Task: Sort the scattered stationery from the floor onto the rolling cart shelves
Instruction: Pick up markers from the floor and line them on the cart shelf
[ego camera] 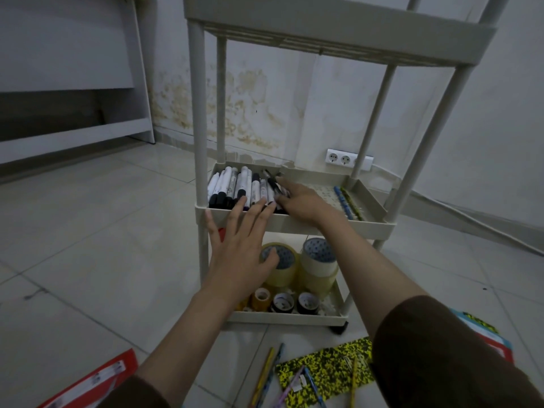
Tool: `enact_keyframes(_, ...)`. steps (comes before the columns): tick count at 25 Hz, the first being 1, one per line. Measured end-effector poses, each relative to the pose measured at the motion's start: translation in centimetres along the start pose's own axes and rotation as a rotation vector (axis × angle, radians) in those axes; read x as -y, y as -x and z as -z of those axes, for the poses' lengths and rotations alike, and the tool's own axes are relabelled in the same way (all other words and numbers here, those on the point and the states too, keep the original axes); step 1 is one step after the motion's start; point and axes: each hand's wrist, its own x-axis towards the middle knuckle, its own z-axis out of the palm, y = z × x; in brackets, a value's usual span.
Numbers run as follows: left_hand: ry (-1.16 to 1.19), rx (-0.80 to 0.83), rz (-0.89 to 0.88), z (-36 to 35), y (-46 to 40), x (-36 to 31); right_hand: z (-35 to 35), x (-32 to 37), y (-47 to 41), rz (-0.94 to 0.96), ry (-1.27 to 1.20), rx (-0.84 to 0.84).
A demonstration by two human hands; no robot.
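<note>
Reaching into the middle shelf (294, 223) of the rolling cart (203, 119), both hands are working at the markers (232, 187) piled on its left side. The left hand (238, 248) is spread, fingers straight, its fingertips laid on the near ends of the markers over the shelf's front rim. The right hand (300, 201) lies further in at the right edge of the pile, fingers resting on a dark-capped marker; whether it pinches that one or only nudges it I cannot tell.

Much looks sorted already. On the right side of that shelf, well apart from the markers, a few pencils (348, 203) lie in a row. The bottom shelf (288, 319) holds tape rolls (306, 269), large ones at the back and small ones at the front. What sits on the top shelf (338, 30) is hidden from below.

Work remains on the floor (103, 231). Near the cart's front lie loose pencils and pens (265, 375) across a yellow-and-black speckled sheet (329, 369), a red folder (97, 378) at the near left, and more red and blue paper goods (497, 343) at the near right, partly behind the sleeve. By my judgement the task is past halfway, with the pencils and flat items left.
</note>
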Motion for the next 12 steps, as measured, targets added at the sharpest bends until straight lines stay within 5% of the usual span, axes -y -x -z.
enact_keyframes(12, 0.028, 0.020, 0.002, 0.32, 0.01, 0.15, -0.69, 0.28, 0.94, -0.218, -0.044, -0.235)
